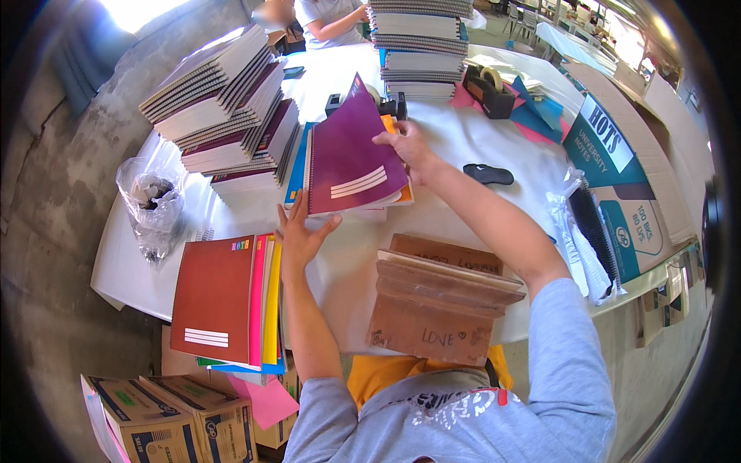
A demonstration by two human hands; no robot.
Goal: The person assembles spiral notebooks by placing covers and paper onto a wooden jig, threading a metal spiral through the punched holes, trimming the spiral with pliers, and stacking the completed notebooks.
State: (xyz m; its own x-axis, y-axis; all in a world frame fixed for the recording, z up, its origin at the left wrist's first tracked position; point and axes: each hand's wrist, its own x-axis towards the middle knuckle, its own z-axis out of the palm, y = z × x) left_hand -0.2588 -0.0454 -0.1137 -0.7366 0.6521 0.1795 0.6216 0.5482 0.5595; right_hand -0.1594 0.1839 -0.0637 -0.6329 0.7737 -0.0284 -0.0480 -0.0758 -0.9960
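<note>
A purple spiral notebook (347, 158) lies tilted on other books at the middle of the table, its upper corner raised. My right hand (405, 150) is closed on its right edge, thumb and fingers pinching there. My left hand (302, 235) rests at its lower left corner with the fingers spread. A blue-covered book (296, 174) shows under its left side, and an orange edge shows on the right. Nearer me at the left, a brown spiral notebook (212, 297) tops a stack with pink, yellow and blue covers beneath.
Tall notebook stacks stand at the left (224, 108) and back (421, 46). A wooden stand (444, 301) lies near my body. Right are a tape dispenser (490, 92), a dark object (488, 174) and a cardboard box (617, 170). A plastic bag (152, 204) sits left. A person (332, 23) is behind.
</note>
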